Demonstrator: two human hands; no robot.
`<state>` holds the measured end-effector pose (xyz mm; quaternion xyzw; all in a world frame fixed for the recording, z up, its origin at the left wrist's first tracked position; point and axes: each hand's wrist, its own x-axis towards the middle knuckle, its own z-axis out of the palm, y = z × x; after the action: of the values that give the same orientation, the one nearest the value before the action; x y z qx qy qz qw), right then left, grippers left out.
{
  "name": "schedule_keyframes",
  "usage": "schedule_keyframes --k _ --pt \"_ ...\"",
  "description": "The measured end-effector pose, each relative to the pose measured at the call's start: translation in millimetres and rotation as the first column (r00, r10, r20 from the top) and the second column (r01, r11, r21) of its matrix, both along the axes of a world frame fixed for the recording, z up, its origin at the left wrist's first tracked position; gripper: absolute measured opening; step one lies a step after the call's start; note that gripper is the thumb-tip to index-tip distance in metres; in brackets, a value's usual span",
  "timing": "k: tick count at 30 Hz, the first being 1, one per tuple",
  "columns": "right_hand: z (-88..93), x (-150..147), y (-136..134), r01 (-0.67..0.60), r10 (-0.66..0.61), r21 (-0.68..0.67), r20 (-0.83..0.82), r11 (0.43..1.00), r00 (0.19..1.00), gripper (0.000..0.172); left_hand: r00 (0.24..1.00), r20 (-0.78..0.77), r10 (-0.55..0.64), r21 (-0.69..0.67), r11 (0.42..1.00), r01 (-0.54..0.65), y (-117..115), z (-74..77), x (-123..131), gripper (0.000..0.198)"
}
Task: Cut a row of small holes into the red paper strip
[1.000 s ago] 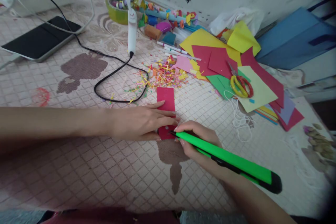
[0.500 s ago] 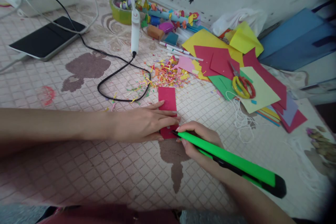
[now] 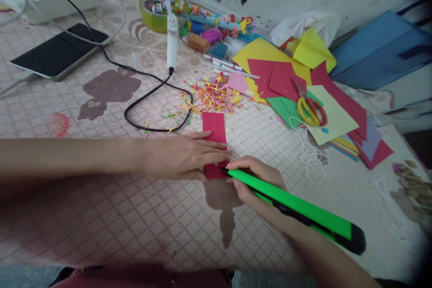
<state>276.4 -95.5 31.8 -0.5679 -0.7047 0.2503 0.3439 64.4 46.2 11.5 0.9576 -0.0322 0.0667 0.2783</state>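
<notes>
A red paper strip (image 3: 214, 127) lies upright in view on the patterned cloth near the middle. My left hand (image 3: 182, 155) rests across it with the fingers spread flat, covering part of its lower half. In my right hand (image 3: 258, 177) is a green and black utility knife (image 3: 297, 200), gripped near its front end. The dark tip of the knife touches or hovers at the lower right part of the strip; which of the two is hard to tell. Small light spots show on the strip beside my left fingers.
Paper scraps (image 3: 219, 94) lie beyond the strip. A white glue gun (image 3: 172, 40) stands behind a looped black cord (image 3: 130, 123). Scissors (image 3: 312, 111) rest on coloured paper sheets (image 3: 334, 112), near white string (image 3: 308, 155). At the left is a black tablet (image 3: 59, 51).
My left hand has shifted slightly, its thumb drawn back a little from the strip's lower end. My right hand and the knife look nearly the same.
</notes>
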Motion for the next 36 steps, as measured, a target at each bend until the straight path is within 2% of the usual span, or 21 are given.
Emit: schedule_keyframes --k 3,11,18,23,29,36 --pt "-1.8 1 0 0.002 -0.002 -0.003 -0.01 1.0 1.0 0.019 1.0 0.013 -0.028 0.01 1.0 0.028 9 1.2 2 0.05" --pt "-12.6 9 2 -0.008 0.003 -0.051 -0.088 0.999 0.996 0.023 1.0 0.023 -0.013 0.083 0.996 0.011 21 -3.6 7 0.05" --pt "-10.9 10 4 -0.026 0.025 -0.014 -0.059 1.0 0.998 0.025 0.999 0.015 0.031 0.21 0.977 -0.033 6 -0.7 -2 0.051" --pt "-4.4 6 4 -0.04 0.04 0.003 -0.02 0.999 0.999 0.021 0.999 0.035 -0.024 0.179 0.984 0.017 -1 -1.0 -21 0.059" --pt "-2.5 1 0 -0.022 0.021 0.026 0.029 0.999 0.999 0.021 0.994 -0.052 -0.101 0.172 0.979 0.108 -3 -2.5 -28 0.059" --pt "-2.7 -3 -3 -0.006 0.004 0.034 0.051 0.999 0.999 0.02 0.998 -0.048 -0.036 0.208 0.977 0.045 -13 -2.6 -27 0.059"
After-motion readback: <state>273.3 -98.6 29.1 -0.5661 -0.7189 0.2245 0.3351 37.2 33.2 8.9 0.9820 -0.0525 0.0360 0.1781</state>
